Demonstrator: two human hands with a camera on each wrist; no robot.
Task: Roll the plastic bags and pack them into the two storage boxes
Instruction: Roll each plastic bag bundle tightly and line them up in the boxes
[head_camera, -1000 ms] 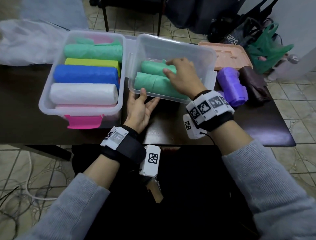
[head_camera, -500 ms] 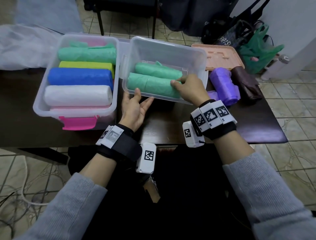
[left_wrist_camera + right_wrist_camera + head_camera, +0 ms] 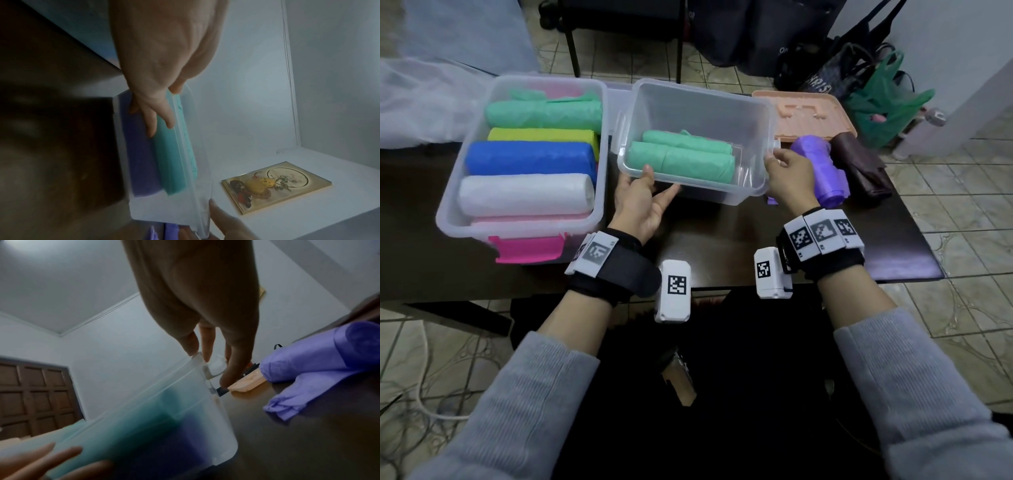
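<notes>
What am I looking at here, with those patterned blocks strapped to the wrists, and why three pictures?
No machine here: a person packs rolled plastic bags, wearing a head camera and one camera on each wrist. The big picture is the head view; the other two look along each hand. On the dark table the left box is full of coloured rolls. The right box holds two green rolls. The left hand holds that box's near left corner, thumb on the rim; the right hand grips its right rim. Beside it lie a purple roll, a brown roll and a peach lid.
</notes>
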